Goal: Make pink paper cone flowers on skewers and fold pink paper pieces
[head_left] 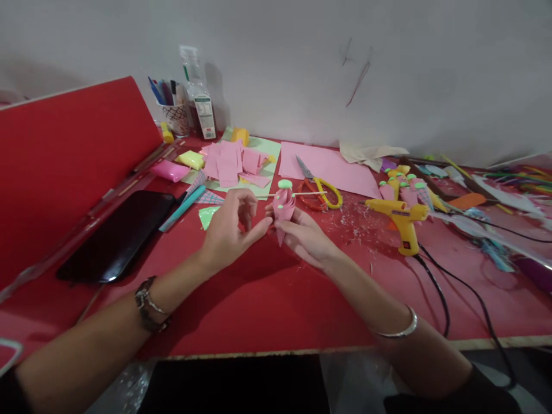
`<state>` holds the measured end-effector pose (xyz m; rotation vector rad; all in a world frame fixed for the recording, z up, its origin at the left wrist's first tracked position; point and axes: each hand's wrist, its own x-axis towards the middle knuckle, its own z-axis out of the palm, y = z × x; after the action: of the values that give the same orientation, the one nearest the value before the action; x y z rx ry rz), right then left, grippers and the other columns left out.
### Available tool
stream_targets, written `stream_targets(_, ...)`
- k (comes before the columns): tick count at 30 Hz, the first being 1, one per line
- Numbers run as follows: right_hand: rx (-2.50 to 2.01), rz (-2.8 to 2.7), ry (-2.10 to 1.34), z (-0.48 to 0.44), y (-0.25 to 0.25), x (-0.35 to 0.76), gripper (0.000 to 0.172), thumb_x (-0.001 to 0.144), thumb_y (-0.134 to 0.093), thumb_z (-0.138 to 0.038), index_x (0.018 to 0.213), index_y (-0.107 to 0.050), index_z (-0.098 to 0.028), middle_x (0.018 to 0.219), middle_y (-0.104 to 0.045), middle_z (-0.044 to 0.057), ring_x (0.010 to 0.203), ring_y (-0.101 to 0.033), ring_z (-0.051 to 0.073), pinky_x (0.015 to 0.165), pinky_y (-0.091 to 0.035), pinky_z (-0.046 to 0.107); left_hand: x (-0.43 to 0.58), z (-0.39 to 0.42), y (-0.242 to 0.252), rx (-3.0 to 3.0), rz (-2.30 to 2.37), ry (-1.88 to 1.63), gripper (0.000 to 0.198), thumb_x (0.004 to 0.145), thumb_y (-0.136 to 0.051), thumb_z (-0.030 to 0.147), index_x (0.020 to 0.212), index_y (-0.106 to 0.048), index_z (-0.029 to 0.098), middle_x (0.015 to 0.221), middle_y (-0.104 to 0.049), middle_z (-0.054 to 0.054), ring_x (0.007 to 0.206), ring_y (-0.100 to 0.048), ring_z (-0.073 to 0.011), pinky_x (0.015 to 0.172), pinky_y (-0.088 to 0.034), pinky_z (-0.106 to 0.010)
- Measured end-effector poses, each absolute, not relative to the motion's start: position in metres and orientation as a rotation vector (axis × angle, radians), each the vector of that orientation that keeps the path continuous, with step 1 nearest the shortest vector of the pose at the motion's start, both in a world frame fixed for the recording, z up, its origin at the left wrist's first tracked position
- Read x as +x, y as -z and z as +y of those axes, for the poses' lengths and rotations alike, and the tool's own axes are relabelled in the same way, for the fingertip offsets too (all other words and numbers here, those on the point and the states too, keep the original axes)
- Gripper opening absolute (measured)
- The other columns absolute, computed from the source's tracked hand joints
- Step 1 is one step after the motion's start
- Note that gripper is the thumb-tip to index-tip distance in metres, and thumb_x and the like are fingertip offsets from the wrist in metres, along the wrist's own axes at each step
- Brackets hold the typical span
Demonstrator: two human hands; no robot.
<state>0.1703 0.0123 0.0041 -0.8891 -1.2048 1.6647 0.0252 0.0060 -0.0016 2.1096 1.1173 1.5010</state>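
My right hand (pixel 311 237) holds a small pink paper cone (pixel 283 210) upright between thumb and fingers, its tip pointing down. Green blobs that look like soft clay sit on the cone, a larger one at the top. To its left, my left hand (pixel 226 230) is open, the fingers bent and the thumb stretched toward the cone; whether the thumb touches it I cannot tell. A thin stick (pixel 311 194) runs crosswise by the cone. Behind lie scissors (pixel 326 192) with red and yellow handles. A green packet (pixel 208 217) is beside my left hand.
A yellow glue gun (pixel 402 221) with a black cord lies on the right. Further back are finished-looking cones (pixel 407 187), pink paper strips (pixel 226 164) and a pink sheet (pixel 330 167). A phone (pixel 118 236), pen cup (pixel 175 118) and bottle (pixel 202 109) stand left.
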Motion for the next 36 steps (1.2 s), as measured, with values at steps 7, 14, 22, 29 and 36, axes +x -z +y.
stream_targets(7,-0.798,-1.326,-1.638,0.007,-0.008,0.171,0.019,0.047,-0.042,-0.006,0.061,-0.046,-0.019,0.068,-0.043,-0.004,0.058,-0.036,0.007,0.051,-0.030,0.021,0.027,0.004,0.002,2.120,1.175,-1.320,0.028,0.068,-0.058,0.028,0.083,-0.036,0.018,0.067,-0.043,0.006,0.047,-0.044,-0.0052,0.046,-0.038,-0.021)
stream_targets(14,-0.749,-1.671,-1.260,0.011,-0.005,0.173,0.018,0.055,-0.040,-0.008,0.067,-0.045,-0.020,0.074,-0.043,-0.001,0.078,-0.043,0.013,0.075,-0.035,0.029,0.027,0.004,0.001,2.200,1.079,-1.182,0.027,0.069,-0.055,0.023,0.090,-0.039,0.018,0.081,-0.048,0.001,0.053,-0.046,-0.0059,0.049,-0.040,-0.021)
stream_targets(22,-0.719,-1.974,-0.948,0.010,-0.004,0.177,0.021,0.061,-0.045,-0.005,0.075,-0.046,-0.021,0.083,-0.046,0.003,0.082,-0.046,0.017,0.076,-0.040,0.035,0.025,0.004,-0.001,2.499,0.970,-1.166,0.043,0.071,-0.051,0.013,0.111,-0.039,0.022,0.098,-0.044,-0.006,0.090,-0.046,-0.0176,0.073,-0.044,-0.031)
stream_targets(29,-0.704,-2.097,-0.862,0.012,-0.003,0.179,0.028,0.063,-0.045,-0.006,0.087,-0.045,-0.019,0.094,-0.044,0.007,0.088,-0.046,0.019,0.078,-0.040,0.038,0.021,0.007,0.002,2.581,0.903,-1.155,0.040,0.072,-0.056,0.015,0.109,-0.046,0.029,0.098,-0.041,-0.003,0.090,-0.045,-0.0166,0.073,-0.043,-0.028)
stream_targets(36,-0.736,-2.117,-0.853,0.014,0.001,0.179,0.020,0.067,-0.049,-0.009,0.083,-0.045,-0.020,0.086,-0.047,0.003,0.082,-0.047,0.016,0.073,-0.042,0.034,0.018,0.009,0.003,2.599,0.876,-1.156,0.034,0.076,-0.054,0.018,0.106,-0.048,0.030,0.096,-0.041,-0.002,0.084,-0.045,-0.0140,0.068,-0.043,-0.025)
